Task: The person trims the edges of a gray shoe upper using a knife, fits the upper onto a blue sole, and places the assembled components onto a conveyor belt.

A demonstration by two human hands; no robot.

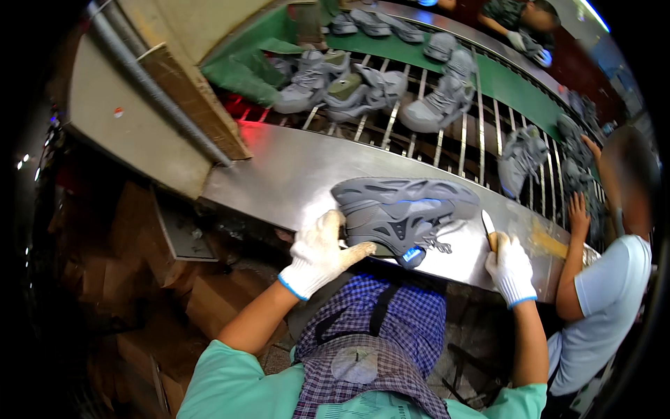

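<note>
A grey sneaker is on the steel ledge in front of me, tipped on its side. Its sole edge faces away, its toe points right, and its laces and blue-tabbed tongue hang toward me. My left hand, in a white knit glove, grips the heel end, thumb along the collar and fingers partly hidden behind the heel. To the right of the toe, my gloved right hand is closed round the tan handle of a small tool with a pale, blade-like end pointing up and away. The tool is apart from the sneaker.
Beyond the steel ledge runs a roller conveyor carrying several grey sneakers. A co-worker in a light shirt reaches over it at right; another works across it. A machine panel and cardboard boxes are at left.
</note>
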